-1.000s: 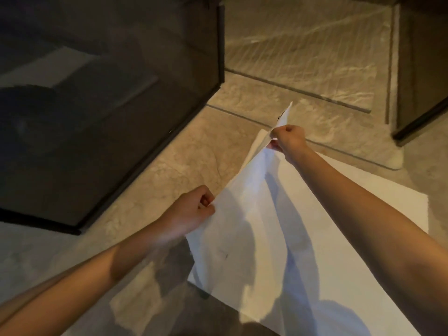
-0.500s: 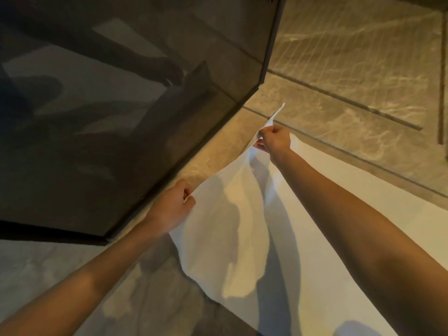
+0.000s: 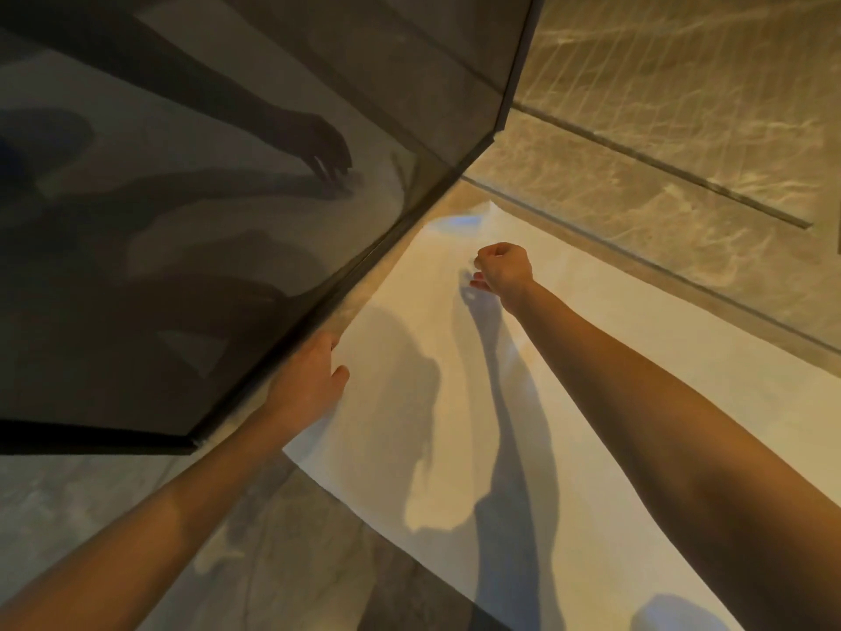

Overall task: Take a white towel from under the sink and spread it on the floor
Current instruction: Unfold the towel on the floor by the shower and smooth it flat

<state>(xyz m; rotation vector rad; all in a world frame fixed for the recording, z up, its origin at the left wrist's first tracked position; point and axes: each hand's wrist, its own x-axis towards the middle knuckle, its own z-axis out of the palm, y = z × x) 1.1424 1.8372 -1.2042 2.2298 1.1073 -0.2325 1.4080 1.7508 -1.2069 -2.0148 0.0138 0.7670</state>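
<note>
The white towel (image 3: pixel 591 403) lies on the floor (image 3: pixel 637 198) under my hands, its long side along the glass wall (image 3: pixel 227 220), my left hand (image 3: pixel 314 380) flat on that edge, my right hand (image 3: pixel 503 271) curled nearer the far corner, and I cannot tell if it pinches.

a single wide-angle view, worn on the person's head, looks forward and steeply down at the floor (image 3: pixel 591 189). it sits close to the work (both bare forearms run in from the lower corners and fill much of the frame). the left hand (image 3: pixel 314 380) lies left of centre and the right hand (image 3: pixel 503 271) farther out, just above centre. the white towel (image 3: pixel 591 357) takes up the lower right, and a dark glass panel (image 3: pixel 227 220) slants across the upper left.
</note>
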